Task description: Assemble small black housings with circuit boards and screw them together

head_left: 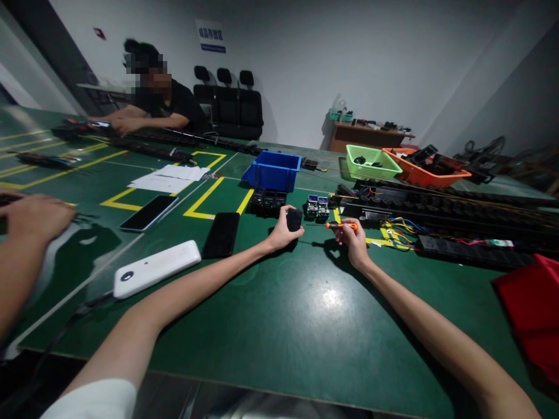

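Observation:
My left hand [282, 231] is closed around a small black box-shaped part [294, 219], held just above the green table. An orange-and-black screwdriver [343, 226] is gripped in my right hand [354, 244], its thin shaft pointing left toward that part. Whether the tip touches the part I cannot tell. Behind my left hand stands a group of similar black parts [267, 202]. Between and beyond my hands sit small silver-and-black units [318, 206] with exposed faces.
A blue bin [275, 170] stands behind the black parts. Long black rails with wires [437, 212] lie at right, near a red bin [530, 308]. Two phones [222, 234] and a white device [157, 269] lie at left. Co-workers' hands [48, 215] are at left and far left.

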### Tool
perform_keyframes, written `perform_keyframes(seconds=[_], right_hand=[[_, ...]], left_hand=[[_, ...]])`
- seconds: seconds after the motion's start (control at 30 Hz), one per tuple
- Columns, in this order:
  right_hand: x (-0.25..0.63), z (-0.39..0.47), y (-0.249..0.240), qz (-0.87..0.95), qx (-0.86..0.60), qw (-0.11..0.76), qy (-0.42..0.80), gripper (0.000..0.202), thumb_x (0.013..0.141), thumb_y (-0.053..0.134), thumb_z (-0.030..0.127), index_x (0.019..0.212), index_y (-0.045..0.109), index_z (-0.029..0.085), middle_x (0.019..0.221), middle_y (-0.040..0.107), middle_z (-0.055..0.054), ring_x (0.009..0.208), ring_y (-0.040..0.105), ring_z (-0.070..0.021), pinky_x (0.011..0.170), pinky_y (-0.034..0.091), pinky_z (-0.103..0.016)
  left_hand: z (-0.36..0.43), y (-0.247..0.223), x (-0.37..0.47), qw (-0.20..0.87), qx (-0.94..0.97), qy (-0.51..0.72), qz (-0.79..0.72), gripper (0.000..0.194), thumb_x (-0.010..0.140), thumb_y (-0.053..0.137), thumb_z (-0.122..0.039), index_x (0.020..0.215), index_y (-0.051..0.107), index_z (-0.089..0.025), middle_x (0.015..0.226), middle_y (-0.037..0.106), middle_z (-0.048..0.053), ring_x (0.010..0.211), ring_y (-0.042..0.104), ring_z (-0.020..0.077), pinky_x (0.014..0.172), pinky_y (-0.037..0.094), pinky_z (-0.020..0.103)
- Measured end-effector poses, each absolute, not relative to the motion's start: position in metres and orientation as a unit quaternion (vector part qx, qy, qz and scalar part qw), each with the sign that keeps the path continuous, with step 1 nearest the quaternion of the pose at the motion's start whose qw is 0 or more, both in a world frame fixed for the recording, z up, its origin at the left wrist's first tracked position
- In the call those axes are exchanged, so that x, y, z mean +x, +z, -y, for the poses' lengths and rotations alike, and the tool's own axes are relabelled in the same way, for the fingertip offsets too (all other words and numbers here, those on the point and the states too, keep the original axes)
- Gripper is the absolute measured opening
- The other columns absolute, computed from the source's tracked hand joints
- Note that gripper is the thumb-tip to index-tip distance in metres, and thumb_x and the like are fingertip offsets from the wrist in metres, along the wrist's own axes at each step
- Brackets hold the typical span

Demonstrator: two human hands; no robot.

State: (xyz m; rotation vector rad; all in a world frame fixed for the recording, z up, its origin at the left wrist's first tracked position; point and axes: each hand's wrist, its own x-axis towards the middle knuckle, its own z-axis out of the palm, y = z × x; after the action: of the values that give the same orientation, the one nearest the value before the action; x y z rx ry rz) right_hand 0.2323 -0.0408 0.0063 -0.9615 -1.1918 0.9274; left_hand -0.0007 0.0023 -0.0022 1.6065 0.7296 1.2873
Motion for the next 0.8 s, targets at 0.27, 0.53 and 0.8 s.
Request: perform_keyframes(seconds=[0.27,0.53,0.8], right_hand=[[0.2342,0.0414,0.0051,0.533,-0.416,0.625,0.39,0.029,0.082,0.066,0.047,0.092,0.055,0.022,0.065,0.062,0.003,0.052,0.054,-0.0104,0.046,0.04,-0.021],[0.2316,0.0425,0.0091,0.545,-0.423,0.623,0.369,0.027,0.083,0.065,0.046,0.082,0.054,0.022,0.052,0.05,0.007,0.045,0.043,-0.0088,0.044,0.034,-0.021],[0.2324,0.0426,0.0103,0.544,-0.454,0.614,0.349,0.031,0.082,0.065,0.05,0.076,0.053,0.021,0.049,0.047,0.007,0.042,0.04,-0.008,0.041,0.031,-0.021]], left_hand=[[-0.0018,-0.0005,-0.0012,0.448,0.662,0.518,-0.304,0.064,0.069,0.072,-0.021,0.118,0.031,-0.022,0.096,0.051,0.0,0.076,0.06,0.0113,0.077,0.05,0.031],[-0.0002,0.0008,-0.0016,0.463,0.662,0.514,-0.289,0.063,0.07,0.071,-0.021,0.118,0.03,-0.022,0.092,0.053,-0.001,0.076,0.061,0.0116,0.078,0.05,0.031],[0.0009,0.0017,-0.0016,0.476,0.653,0.516,-0.285,0.064,0.069,0.072,-0.02,0.118,0.031,-0.023,0.095,0.053,0.0,0.077,0.061,0.0111,0.078,0.05,0.031]])
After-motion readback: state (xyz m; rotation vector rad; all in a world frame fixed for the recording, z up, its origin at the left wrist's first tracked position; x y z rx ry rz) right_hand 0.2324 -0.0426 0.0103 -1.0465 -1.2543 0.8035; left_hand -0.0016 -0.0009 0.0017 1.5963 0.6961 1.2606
